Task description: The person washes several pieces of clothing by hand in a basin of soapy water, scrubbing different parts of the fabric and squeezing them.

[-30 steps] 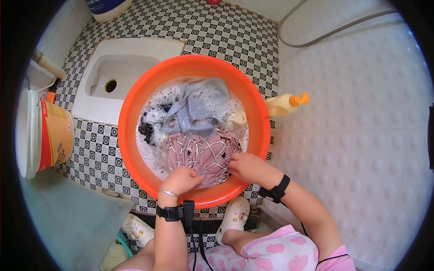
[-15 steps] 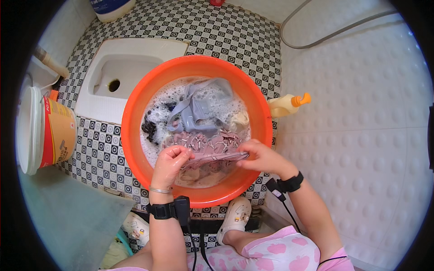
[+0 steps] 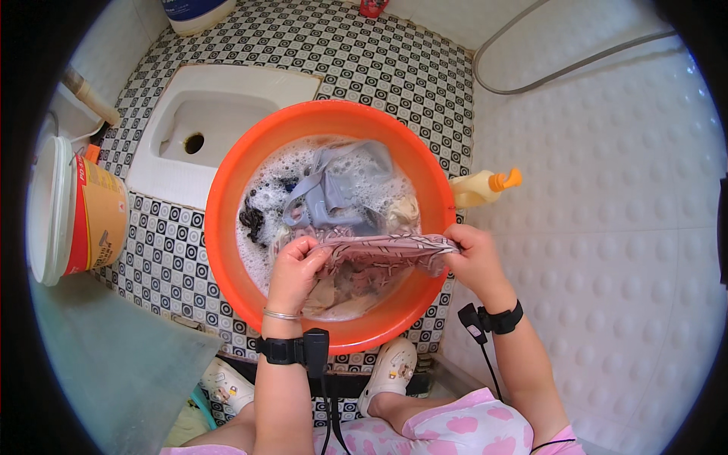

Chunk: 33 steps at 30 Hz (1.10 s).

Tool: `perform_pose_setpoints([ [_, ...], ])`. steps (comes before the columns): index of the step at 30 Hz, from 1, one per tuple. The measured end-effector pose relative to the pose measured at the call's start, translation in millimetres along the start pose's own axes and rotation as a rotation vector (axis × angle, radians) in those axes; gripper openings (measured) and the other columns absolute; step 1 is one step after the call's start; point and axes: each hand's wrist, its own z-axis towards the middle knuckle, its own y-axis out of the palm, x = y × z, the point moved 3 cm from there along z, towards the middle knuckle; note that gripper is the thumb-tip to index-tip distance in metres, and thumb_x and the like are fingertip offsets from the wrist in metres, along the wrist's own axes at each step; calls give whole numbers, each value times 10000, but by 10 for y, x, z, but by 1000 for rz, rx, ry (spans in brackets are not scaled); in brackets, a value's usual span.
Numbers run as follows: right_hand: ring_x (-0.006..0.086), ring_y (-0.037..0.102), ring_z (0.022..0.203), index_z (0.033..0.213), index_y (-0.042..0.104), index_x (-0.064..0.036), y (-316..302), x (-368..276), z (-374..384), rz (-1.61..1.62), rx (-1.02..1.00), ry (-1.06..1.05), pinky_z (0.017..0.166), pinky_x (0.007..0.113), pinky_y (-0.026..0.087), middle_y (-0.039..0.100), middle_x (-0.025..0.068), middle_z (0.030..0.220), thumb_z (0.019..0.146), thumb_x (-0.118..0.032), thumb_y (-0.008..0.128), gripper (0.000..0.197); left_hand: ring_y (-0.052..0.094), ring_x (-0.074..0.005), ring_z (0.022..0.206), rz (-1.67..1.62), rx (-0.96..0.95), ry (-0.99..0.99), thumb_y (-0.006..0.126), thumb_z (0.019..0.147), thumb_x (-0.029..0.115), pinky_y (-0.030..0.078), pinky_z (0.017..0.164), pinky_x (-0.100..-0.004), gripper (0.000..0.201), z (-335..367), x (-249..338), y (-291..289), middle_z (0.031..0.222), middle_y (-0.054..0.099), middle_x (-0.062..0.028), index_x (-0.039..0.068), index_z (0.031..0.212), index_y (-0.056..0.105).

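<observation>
Black-and-white patterned tile is spreading across the floor [image 3: 402,68], and on it a wide orange basin [image 3: 221,227] is standing, with suds [image 3: 263,201] floating round a grey-blue garment [image 3: 322,193] in the water. A pink cloth [image 3: 383,246] with dark and white lines is stretching above the near half of the basin, its long axis running left to right, nearly level, straight between the person's two hands. The left hand [image 3: 293,271] is gripping its left end with bent fingers, and the right hand [image 3: 476,262] is pinching its right end near the basin's right rim, so neither hand is nearer to it. Compared with half a second ago, the right hand is sitting farther right, the gap between the hands is looking wider, and the cloth is showing as a longer, tauter band
</observation>
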Motion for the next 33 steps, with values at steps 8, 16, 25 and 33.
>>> perform_pose_setpoints([
  [8, 62, 538, 778, 991, 589, -38, 34, 151, 76, 822, 139, 238, 713, 217, 446, 607, -24, 837, 931, -110, 513, 121, 422, -39, 611, 337, -129, 158, 647, 875, 148, 366, 550, -216, 177, 8, 154, 153, 682, 524, 58, 15, 763, 613],
  [16, 156, 557, 1024, 1181, 498, -43, -164, 368, 205, 764, 232, 341, 879, 276, 445, 585, 68, 1075, 953, -207, 508, 281, 577, -121, 983, -515, -265, -31, 546, 910, 13, 452, 880, -250, 256, 140, -11, 709, 1108, 617, -52, 10, 1166, 549],
  [25, 241, 624, 1011, 1012, 548, -14, -596, 751, 563, 1721, 439, 345, 891, 362, 525, 621, 139, 1059, 997, -319, 450, 320, 583, -162, 1042, -687, -392, -197, 482, 935, 8, 459, 925, -295, 291, 141, -178, 1359, 1149, 597, -75, -6, 1225, 497],
  [33, 215, 645, 844, 901, 532, -53, -560, 950, 611, 1538, 435, 449, 787, 336, 557, 643, 121, 910, 995, -315, 463, 287, 591, -171, 1060, -691, -405, -277, 485, 931, 17, 456, 940, -288, 299, 254, -281, 1461, 1161, 610, -81, -24, 1223, 529],
])
